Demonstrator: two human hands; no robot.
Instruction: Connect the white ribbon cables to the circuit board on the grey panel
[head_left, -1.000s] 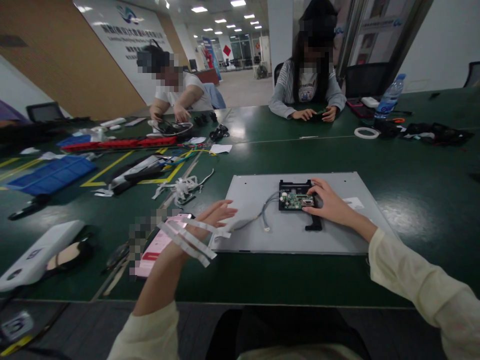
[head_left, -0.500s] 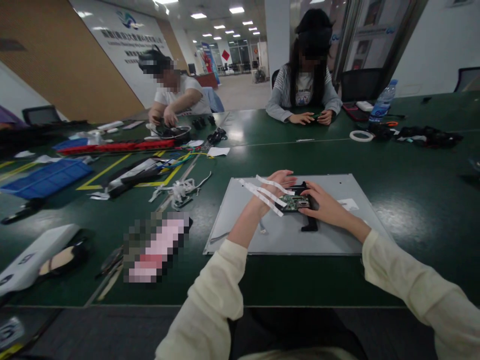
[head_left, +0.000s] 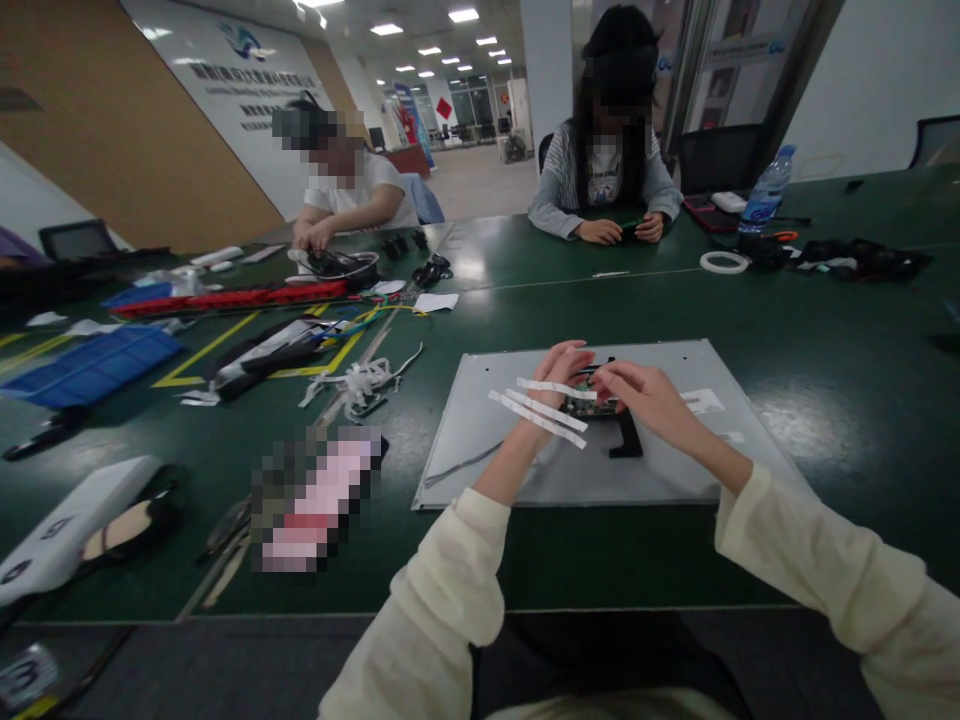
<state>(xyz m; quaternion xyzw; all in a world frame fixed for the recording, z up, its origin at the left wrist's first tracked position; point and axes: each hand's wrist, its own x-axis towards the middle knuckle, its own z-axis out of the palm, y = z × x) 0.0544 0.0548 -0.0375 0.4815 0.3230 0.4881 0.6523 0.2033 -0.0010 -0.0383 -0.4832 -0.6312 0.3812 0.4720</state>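
A small green circuit board [head_left: 580,407] in a black frame sits above a black bracket [head_left: 627,436] on a pale grey board [head_left: 480,455]. My left hand [head_left: 556,372] curls round the left and far side of the circuit board; its fingertips are partly hidden. Several white paper strips [head_left: 546,408] lie stuck across the back of this hand and wrist. From the right, my right hand [head_left: 637,392] reaches over the circuit board with its fingertips pinched together. Whatever they grip is too small or hidden to name.
A tangle of white strips [head_left: 360,390] lies left of the grey board, near a phone [head_left: 322,500] blurred by pixels. Farther left are a blue tray [head_left: 90,372] and a white case [head_left: 75,520]. Tape roll [head_left: 723,263] and water bottle [head_left: 769,190] stand beyond. Two people sit opposite.
My right hand has come off the right edge of the circuit board and moved up over it, fingers now pinched. My left hand's fingers have curled in more.
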